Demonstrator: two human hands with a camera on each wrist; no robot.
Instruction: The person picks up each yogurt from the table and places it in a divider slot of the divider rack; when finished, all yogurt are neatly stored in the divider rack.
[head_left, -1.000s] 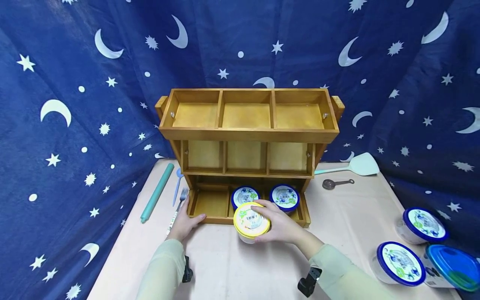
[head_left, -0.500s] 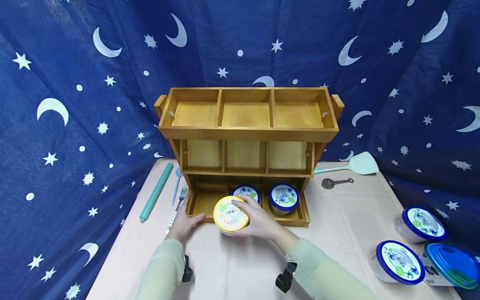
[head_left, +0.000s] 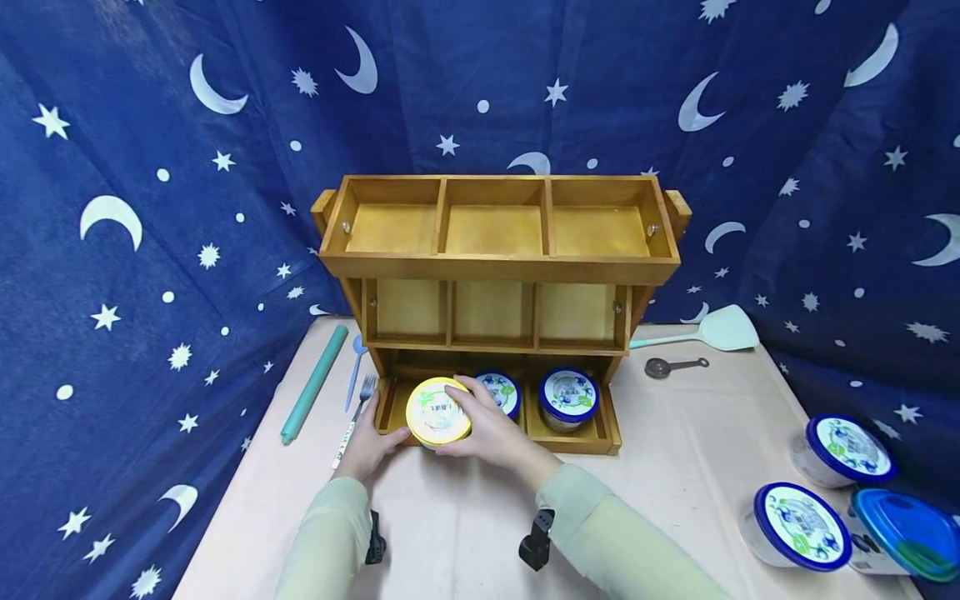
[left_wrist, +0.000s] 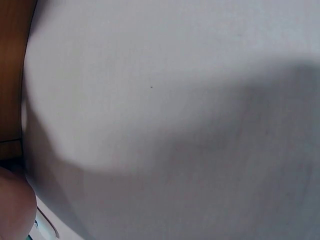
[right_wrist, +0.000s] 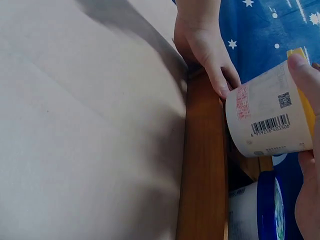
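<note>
My right hand (head_left: 491,427) grips a white tub with a yellow lid (head_left: 433,413), fingers and thumb around the lid's rim. In the head view the tub is over the left compartment of the wooden box's bottom tray; the right wrist view shows it tilted, its barcoded side (right_wrist: 267,117) above the tray's front board. My left hand (head_left: 366,446) holds the tray's front left corner, thumb over the edge; its other fingers are mostly hidden. Blue-lidded tubs stand in the middle (head_left: 501,393) and right (head_left: 568,395) compartments, the middle one partly behind my right hand.
The tiered wooden box (head_left: 498,268) has two upper trays overhanging the bottom one. At left lie a teal roll (head_left: 315,385), a blue spoon (head_left: 356,375) and a fork (head_left: 357,417). Right are a spatula (head_left: 723,329), a measuring spoon (head_left: 660,367) and more lidded tubs (head_left: 801,527).
My right hand has carried the yellow-lidded tub leftward and away from me, from before the middle compartment to over the left one. The left hand has stayed at the corner.
</note>
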